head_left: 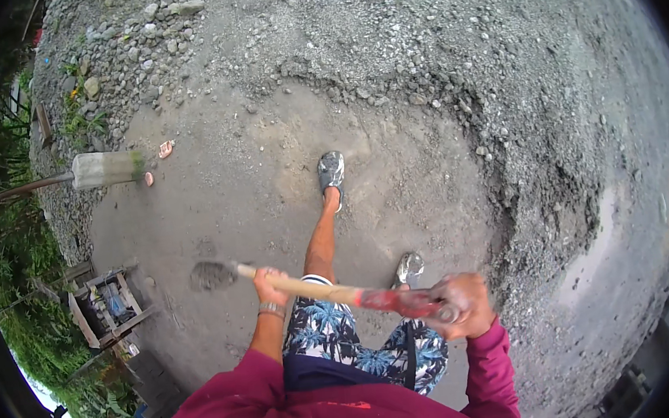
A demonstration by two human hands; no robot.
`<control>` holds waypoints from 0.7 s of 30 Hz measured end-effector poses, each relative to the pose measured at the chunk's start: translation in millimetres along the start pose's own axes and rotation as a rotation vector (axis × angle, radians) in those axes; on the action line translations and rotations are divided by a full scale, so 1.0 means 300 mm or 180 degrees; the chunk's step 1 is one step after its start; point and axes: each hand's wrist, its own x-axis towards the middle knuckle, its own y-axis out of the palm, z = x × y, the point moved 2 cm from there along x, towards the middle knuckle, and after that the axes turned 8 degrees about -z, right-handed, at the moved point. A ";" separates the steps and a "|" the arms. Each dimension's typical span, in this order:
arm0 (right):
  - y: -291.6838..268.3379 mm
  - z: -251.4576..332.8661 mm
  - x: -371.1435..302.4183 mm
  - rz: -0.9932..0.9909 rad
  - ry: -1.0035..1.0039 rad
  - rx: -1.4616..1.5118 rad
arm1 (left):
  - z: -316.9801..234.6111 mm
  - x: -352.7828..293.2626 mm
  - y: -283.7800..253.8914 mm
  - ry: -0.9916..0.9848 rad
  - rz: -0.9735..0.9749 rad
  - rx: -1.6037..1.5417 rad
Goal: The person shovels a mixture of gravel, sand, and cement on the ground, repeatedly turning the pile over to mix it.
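Note:
I hold a shovel (322,291) across the front of my body, with its blade (215,275) out to the left. The blade is blurred and grey like the ground, so I cannot tell whether it carries any gravel. Low on the pale wooden shaft, close to the blade, my left hand (270,287) is closed round the wood; a watch or band sits on that wrist. My right hand (467,306) grips the red handle end (406,301), and motion smears it a little.
Loose grey gravel (544,55) banks up ahead and to the right, with a broken edge. My clogs (331,169) stand on packed ground. At the left are a concrete-footed post (104,169), a wooden box (110,304) of odds and ends, larger stones (149,46) and greenery (7,238).

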 end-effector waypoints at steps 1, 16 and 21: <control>-0.005 0.032 -0.066 0.0070 -0.0069 0.0025 | 0.002 -0.096 -0.129 -0.0051 -0.0294 0.0046; 0.022 0.188 -1.144 -0.2558 0.3911 0.3134 | 0.697 -0.325 0.084 -0.0408 0.0425 0.1400; 0.124 0.160 -1.018 -0.3692 0.3607 0.3628 | 0.894 -0.265 0.370 -0.0416 0.0773 0.2151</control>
